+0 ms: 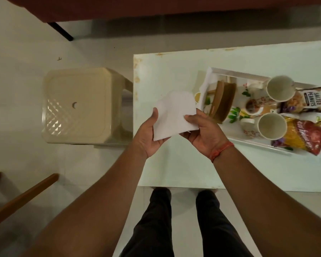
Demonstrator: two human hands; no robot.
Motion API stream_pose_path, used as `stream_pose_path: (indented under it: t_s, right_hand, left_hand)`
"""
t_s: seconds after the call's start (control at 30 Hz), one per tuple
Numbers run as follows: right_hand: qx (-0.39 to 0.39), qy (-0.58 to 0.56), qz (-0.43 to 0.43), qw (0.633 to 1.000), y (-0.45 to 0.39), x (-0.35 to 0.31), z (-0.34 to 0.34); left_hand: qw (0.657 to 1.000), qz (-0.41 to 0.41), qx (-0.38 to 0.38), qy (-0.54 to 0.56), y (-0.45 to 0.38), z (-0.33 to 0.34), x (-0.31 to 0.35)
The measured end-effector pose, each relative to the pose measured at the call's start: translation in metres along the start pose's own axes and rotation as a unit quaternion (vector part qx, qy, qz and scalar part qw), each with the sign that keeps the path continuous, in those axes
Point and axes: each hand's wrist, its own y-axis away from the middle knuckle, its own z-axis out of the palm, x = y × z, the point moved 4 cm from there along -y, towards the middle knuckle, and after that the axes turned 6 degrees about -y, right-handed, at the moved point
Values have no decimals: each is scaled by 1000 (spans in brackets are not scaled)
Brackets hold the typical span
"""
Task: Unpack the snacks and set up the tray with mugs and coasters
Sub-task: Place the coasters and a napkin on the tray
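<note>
Head view: two mugs (280, 90), two snack packs (304, 101)

Left hand (148, 134) and right hand (202, 130) raised, fingers curled, pinching

Dim, warm indoor light, soft shadows, wide-angle bending at the edges, and perhaps slight overall blur.

We note a pale green table (183, 164) standing on the tiled floor (26, 52). A white tray (235, 72) lies directly on it. A beige stool (78, 104) stands just beside it.
</note>
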Motion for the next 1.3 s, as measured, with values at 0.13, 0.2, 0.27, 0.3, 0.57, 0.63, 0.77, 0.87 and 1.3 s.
stream_pose_path:
  t_s: [0.13, 0.2, 0.27, 0.3, 0.57, 0.63, 0.77, 0.87, 1.3]
  right_hand:
    - [86, 138, -14, 987, 9, -18, -38]
    - [138, 222, -38, 964, 11, -25, -51]
    - [172, 329, -84, 925, 12, -35, -59]
    - [184, 383, -107, 899, 12, -39, -62]
    - [177, 589, -228, 755, 19, -44, -41]
    - [158, 604, -250, 740, 22, -38, -32]
    - [116, 631, -273, 717, 23, -26, -20]
    - [99, 630, -293, 712, 25, -21, -15]
    - [-4, 619, -199, 760, 33, -14, -16]
  left_hand:
    - [989, 14, 63, -131, -4, 23, -6]
    - [983, 21, 68, -169, -5, 33, -9]
    - [976, 32, 74, -203, -5, 42, -13]
    - [971, 41, 82, -219, -5, 46, -14]
    - [962, 63, 134, -231, -4, 77, -29]
    - [962, 61, 135, -227, -3, 82, -33]
    - [976, 59, 122, -172, -1, 87, -39]
    - [982, 61, 104, -146, 0, 89, -39]
    - [984, 27, 143, -103, -3, 76, -28]
